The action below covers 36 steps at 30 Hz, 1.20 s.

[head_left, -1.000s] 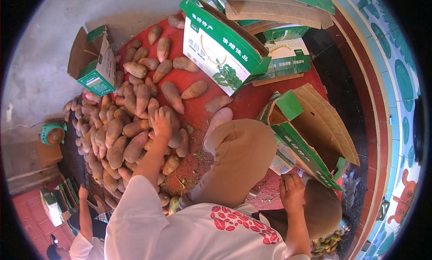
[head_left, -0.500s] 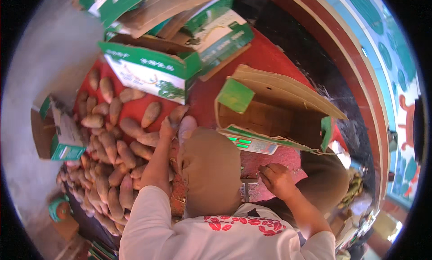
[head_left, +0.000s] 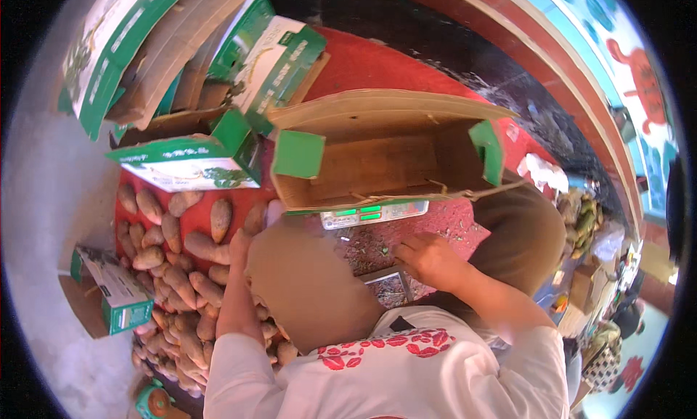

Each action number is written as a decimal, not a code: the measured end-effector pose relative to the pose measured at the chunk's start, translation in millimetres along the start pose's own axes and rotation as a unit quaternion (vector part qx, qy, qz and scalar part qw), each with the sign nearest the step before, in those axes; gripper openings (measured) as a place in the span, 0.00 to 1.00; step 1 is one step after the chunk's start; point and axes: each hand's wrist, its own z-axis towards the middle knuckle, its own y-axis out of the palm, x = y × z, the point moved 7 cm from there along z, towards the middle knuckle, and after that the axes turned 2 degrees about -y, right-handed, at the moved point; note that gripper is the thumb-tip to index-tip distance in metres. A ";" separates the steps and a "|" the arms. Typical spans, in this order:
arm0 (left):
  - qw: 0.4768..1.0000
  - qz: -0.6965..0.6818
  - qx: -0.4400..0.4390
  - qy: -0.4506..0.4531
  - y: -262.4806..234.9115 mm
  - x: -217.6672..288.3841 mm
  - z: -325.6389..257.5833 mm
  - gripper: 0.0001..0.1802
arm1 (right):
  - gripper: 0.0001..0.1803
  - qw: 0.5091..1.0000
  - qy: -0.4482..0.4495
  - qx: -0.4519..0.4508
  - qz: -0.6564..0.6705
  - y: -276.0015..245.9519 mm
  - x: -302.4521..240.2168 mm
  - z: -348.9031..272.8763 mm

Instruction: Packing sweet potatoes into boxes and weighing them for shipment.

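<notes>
My left hand [head_left: 238,246] reaches down past my left knee [head_left: 298,281] and rests on a heap of sweet potatoes [head_left: 178,281] spread over a red mat [head_left: 377,63]. Its fingers are stretched out and grip nothing. My right hand [head_left: 430,259] hovers with loosely bent fingers just in front of a weighing scale [head_left: 374,214] with a lit green display. It holds nothing. An open brown cardboard box [head_left: 377,158] with green flaps sits on the scale, empty inside.
A green-and-white carton [head_left: 189,165] lies on its side left of the open box. More flattened and stacked cartons [head_left: 145,49] sit at the back left. A small carton [head_left: 116,296] stands on the grey floor. A teal object [head_left: 152,403] lies at the bottom.
The view has swung right, bringing the box and scale to the middle. My right hand rose from beside the box to the scale's front. My left hand stays on the sweet potatoes.
</notes>
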 end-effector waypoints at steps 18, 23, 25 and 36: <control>0.890 -0.240 0.324 0.213 -200.5 -45.7 -233.5 0.32 | 0.09 0.970 -0.086 0.221 0.057 -99.9 -38.2 -13.3; 0.874 -0.195 0.242 0.373 -229.9 94.7 -348.8 0.33 | 0.20 0.919 -0.145 0.351 0.104 -188.2 -73.7 -8.2; 0.864 -0.159 0.217 0.426 -214.3 142.0 -372.3 0.33 | 0.27 0.894 -0.211 0.394 0.032 -203.2 -102.7 -10.4; 0.783 -0.302 0.016 0.544 -157.3 251.4 -320.7 0.33 | 0.35 0.957 -0.086 0.266 0.074 -170.5 -43.6 5.8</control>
